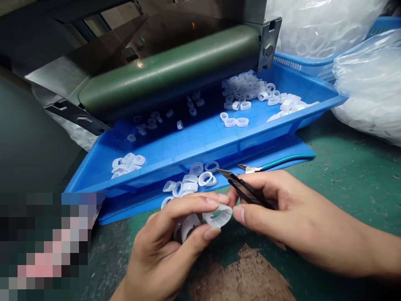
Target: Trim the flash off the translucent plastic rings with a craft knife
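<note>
**Translucent ring [226, 216] and black knife [247, 192] held over a worn green desk [347, 179]**

The left hand [163, 251] had a narrow grip, pinching the ring between thumb and fingertips. The right hand [291, 217] had its grip closed round the knife, tip pointing up and left, thumb near the ring's right edge. Just beyond, loose rings [190, 184] lay on a blue sheet [131, 207] near teal-handled cutters [288, 160]. Behind, a blue tray [269, 138] with scattered rings [247, 85] stood beneath a green roller [175, 69].
</note>
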Tool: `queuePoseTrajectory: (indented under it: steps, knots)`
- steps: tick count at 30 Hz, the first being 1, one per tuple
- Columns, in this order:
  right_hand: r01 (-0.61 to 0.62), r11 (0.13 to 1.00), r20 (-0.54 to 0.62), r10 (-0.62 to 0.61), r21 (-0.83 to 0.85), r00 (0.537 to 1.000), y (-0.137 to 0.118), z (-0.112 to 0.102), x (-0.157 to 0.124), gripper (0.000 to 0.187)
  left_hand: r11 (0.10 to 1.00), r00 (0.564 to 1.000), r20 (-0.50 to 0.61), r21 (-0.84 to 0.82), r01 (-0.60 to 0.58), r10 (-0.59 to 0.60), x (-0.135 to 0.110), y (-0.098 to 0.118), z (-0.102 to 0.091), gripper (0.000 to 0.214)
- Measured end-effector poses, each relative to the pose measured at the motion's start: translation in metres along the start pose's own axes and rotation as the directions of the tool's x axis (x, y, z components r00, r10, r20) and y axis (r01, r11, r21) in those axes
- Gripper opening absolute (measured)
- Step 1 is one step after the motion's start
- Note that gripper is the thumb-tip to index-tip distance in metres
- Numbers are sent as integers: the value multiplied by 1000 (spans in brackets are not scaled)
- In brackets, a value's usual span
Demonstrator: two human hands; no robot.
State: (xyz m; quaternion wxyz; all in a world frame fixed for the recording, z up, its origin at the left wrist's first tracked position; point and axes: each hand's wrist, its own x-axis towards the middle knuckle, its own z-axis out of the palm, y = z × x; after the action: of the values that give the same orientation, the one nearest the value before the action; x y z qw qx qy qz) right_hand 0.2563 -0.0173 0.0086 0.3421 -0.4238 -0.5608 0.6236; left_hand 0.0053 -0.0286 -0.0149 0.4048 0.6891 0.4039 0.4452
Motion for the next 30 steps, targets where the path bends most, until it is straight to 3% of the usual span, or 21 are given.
queuePoseTrajectory:
  steps: [5, 10, 13, 17, 24, 30]
  knots:
    - [20, 994, -26, -23, -106, 999, -1, -2, 2, 24, 1000, 1000, -19, 9, 0, 0, 1, 0, 1, 23]
    - [111, 922, -63, -145, -372, 987, -8, 4, 6, 10, 999, 999, 19, 28, -27, 26, 1, -1, -2, 33]
    - [176, 842, -53, -236, -509, 970, -13, 8, 8, 12, 994, 994, -52, 43, 96, -94, 3, 2, 0, 24]
    - [224, 754, -7, -290, -618, 957, -10, 6, 5, 9, 960, 947, -162, -67, 270, -278, 6, 9, 4, 39]
    - [299, 635, 174, -253, -712, 952, 9, -12, -11, 25, 971, 958, -162, -31, 236, -238, 1, 9, 6, 32]
    - [294, 607, 191, -230, -738, 954, 8, -13, -12, 24, 983, 966, -182, -15, 183, -182, 1, 8, 9, 24]
